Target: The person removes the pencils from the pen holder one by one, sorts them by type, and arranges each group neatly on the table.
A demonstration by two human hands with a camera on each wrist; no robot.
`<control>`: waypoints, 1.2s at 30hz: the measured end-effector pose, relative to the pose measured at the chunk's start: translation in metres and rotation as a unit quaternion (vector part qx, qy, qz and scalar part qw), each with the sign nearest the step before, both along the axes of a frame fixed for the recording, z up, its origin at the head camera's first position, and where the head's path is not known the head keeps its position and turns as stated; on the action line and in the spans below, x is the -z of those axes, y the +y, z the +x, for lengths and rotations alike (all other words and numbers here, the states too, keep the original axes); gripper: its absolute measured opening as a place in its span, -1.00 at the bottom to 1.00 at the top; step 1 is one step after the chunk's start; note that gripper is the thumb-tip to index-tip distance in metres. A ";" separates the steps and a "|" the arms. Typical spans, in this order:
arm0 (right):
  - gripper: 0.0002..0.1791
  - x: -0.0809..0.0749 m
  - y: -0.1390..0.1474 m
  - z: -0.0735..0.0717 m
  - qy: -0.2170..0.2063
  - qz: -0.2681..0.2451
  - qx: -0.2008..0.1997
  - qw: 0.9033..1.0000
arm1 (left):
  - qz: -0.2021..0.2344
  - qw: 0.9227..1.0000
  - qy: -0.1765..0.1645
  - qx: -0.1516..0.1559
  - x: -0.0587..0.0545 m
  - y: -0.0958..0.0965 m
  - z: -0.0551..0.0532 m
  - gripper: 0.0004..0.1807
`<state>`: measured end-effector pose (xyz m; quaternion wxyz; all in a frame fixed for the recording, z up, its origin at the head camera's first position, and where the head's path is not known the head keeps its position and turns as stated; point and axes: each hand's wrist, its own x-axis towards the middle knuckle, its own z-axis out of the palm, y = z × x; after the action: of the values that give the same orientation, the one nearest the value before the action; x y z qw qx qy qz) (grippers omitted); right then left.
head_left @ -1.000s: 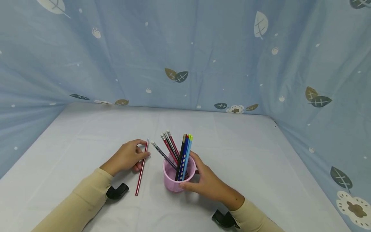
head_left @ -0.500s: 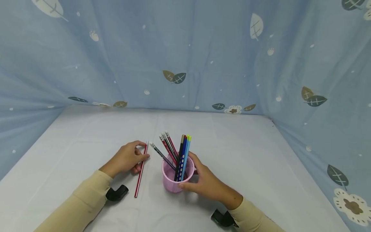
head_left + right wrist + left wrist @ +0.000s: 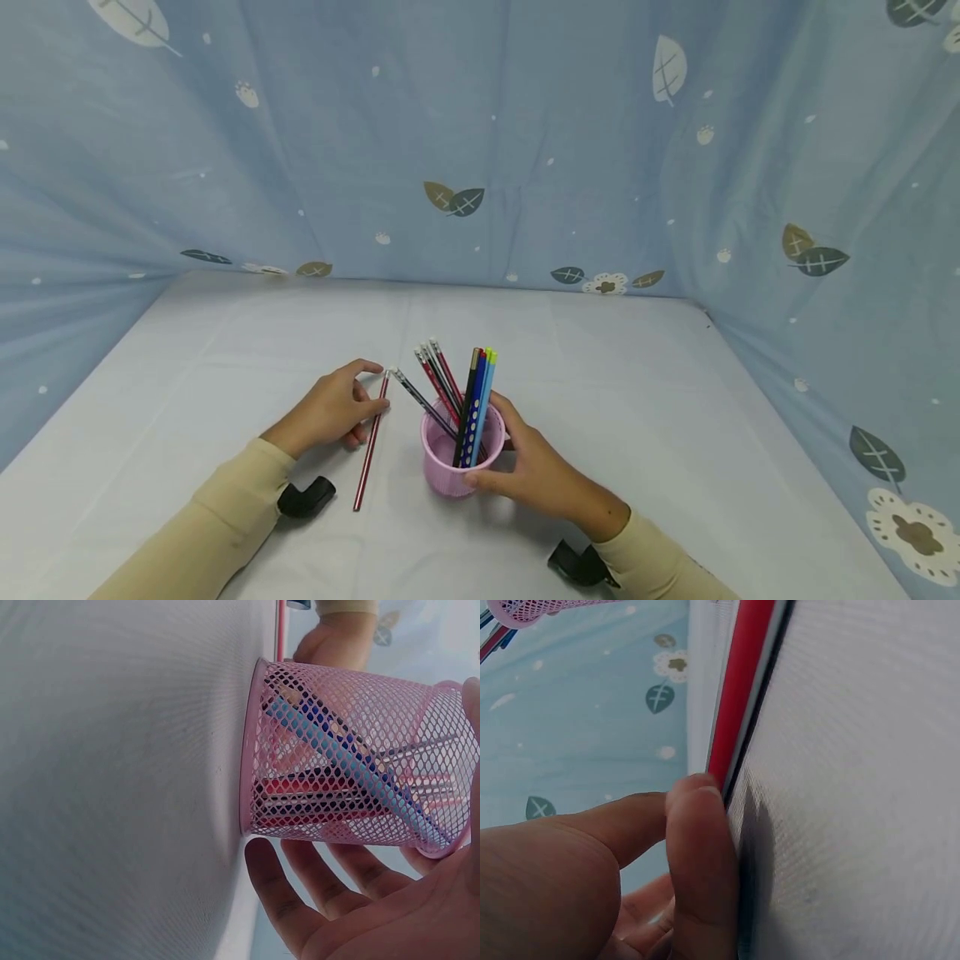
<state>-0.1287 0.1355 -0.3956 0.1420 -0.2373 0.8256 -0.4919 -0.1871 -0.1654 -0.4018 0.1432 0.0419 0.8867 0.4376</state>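
My right hand (image 3: 540, 471) gripped the pink mesh cup (image 3: 444, 481) of pencils (image 3: 483, 408); left of it, my left hand (image 3: 326, 406) touched a red pencil (image 3: 368, 465), whether pinching I couldn't tell.

Across the upper frame we see a pale-blue, leaf-printed fabric curtain (image 3: 570, 100), meeting a white, cloth-covered desk (image 3: 600, 375) across the lower half.

From here I see a makeshift enclosed booth: a pale blue fabric curtain (image 3: 570, 108) printed with leaves surrounds a flat white cloth-covered table (image 3: 622, 400). I can't tell the wider room.
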 end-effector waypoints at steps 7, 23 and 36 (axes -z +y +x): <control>0.06 0.000 0.000 0.000 -0.003 0.006 0.003 1.000 | 0.011 0.995 0.095 -0.016 -0.012 0.005 0.002 -0.56; 0.06 0.000 -0.001 0.000 -0.006 0.001 0.003 1.000 | 0.131 0.953 0.274 -0.013 -0.045 0.024 0.028 -0.70; 0.06 -0.002 -0.002 0.001 -0.004 -0.008 -0.001 1.000 | 0.118 0.937 0.330 0.008 -0.047 0.029 0.037 -0.75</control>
<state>-0.1279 0.1338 -0.3938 0.1444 -0.2372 0.8208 -0.4992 -0.1502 -0.1364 -0.3545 -0.1598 0.2077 0.8255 0.4999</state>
